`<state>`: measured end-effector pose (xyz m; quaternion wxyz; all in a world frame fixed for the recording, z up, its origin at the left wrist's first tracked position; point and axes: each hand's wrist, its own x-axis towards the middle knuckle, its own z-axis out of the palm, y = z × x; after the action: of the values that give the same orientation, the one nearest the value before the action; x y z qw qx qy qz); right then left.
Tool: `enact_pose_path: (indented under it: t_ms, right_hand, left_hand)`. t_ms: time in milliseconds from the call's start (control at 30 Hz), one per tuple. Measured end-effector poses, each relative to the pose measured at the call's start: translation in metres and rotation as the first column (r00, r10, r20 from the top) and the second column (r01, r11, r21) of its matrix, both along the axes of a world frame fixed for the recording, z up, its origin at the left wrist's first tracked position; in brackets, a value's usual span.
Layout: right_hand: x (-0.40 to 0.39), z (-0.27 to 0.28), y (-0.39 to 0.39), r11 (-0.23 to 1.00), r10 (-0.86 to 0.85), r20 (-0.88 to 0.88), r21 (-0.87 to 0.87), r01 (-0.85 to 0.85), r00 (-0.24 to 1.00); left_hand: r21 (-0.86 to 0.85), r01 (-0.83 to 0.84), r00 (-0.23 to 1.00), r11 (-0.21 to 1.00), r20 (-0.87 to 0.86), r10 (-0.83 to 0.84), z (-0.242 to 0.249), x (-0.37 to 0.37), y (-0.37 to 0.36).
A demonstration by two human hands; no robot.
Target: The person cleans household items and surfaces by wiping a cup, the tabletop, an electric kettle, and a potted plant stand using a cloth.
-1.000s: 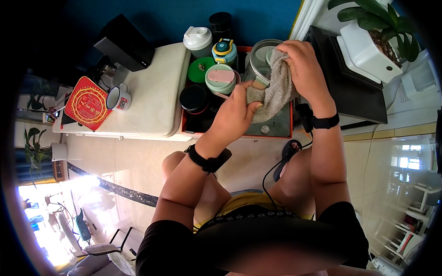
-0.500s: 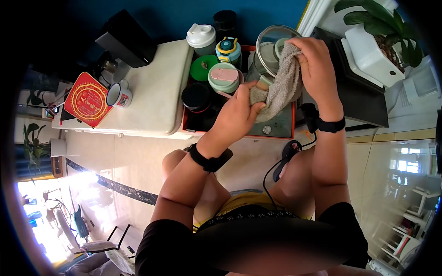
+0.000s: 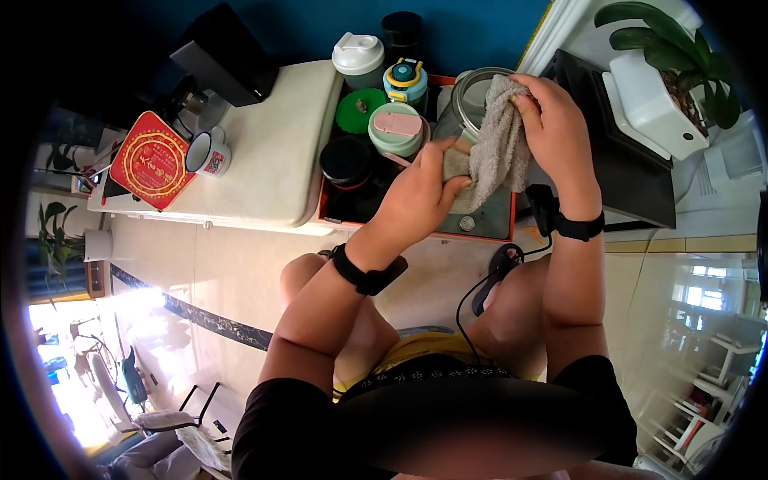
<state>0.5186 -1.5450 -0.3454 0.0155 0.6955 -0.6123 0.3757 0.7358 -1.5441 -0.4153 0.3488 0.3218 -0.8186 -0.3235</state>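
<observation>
A grey-beige towelling cloth (image 3: 500, 152) hangs bunched between my two hands over the right part of the tray. My left hand (image 3: 412, 196) is closed, with thumb and fingers pinching the cloth's flatter, darker lower-left end. Higher up, my right hand (image 3: 560, 128) is closed on the cloth's upper fold, thumb against fingers. Just behind the cloth stands a clear glass vessel (image 3: 458, 108) with a round rim, partly hidden by the cloth and my right fingers. Left of my left hand is a cup with a pink-and-pale-green lid (image 3: 398, 128).
An orange-edged tray (image 3: 480, 237) holds a black-lidded jar (image 3: 346, 164), a green round lid (image 3: 362, 110) and a blue-yellow bottle (image 3: 406, 82). A white shaker (image 3: 358, 56) stands behind. An enamel mug (image 3: 208, 152) sits left; a potted plant (image 3: 660, 104) stands right.
My right hand and the upper end of the cloth have moved slightly down and to the right. Both hands keep hold of the cloth. The whole view has shifted a little.
</observation>
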Motion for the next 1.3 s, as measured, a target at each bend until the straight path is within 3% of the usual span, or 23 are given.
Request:
enact_pose_path:
  t_ms: [200,267,400,767,1133,1200,1300]
  right_hand:
    - [-0.002,-0.003,-0.003,0.999,0.023,-0.021,-0.041,-0.024,1.0]
    - [-0.005,-0.002,-0.003,0.995,0.042,-0.12,-0.088,-0.053,0.992]
    - [-0.008,0.001,-0.002,0.997,0.058,-0.119,-0.05,-0.064,0.991]
    - [-0.029,0.002,-0.013,0.957,0.29,-0.009,0.011,-0.29,0.957]
    - [-0.029,0.001,-0.014,0.937,0.318,0.133,0.11,-0.332,0.939]
    - [-0.033,0.002,-0.015,0.926,0.325,0.143,0.15,-0.345,0.935]
    - [-0.034,-0.001,-0.015,0.927,0.326,0.157,0.139,-0.348,0.932]
  left_hand:
    - [0.022,0.0,1.0,1.0,0.017,-0.001,-0.001,0.001,0.0]
    - [0.02,0.002,1.0,1.0,0.015,-0.003,0.0,0.001,0.001]
    - [0.007,0.004,1.0,1.0,-0.002,-0.004,-0.001,0.001,0.0]
    - [0.025,0.021,1.0,0.999,-0.005,-0.02,0.001,0.0,0.002]
    - [0.082,0.008,1.0,0.997,0.019,-0.01,0.001,0.002,0.005]
    - [-0.006,0.01,1.0,1.0,-0.01,-0.01,-0.005,0.001,0.004]
    - [-0.006,0.003,1.0,1.0,-0.005,-0.003,-0.005,0.0,0.004]
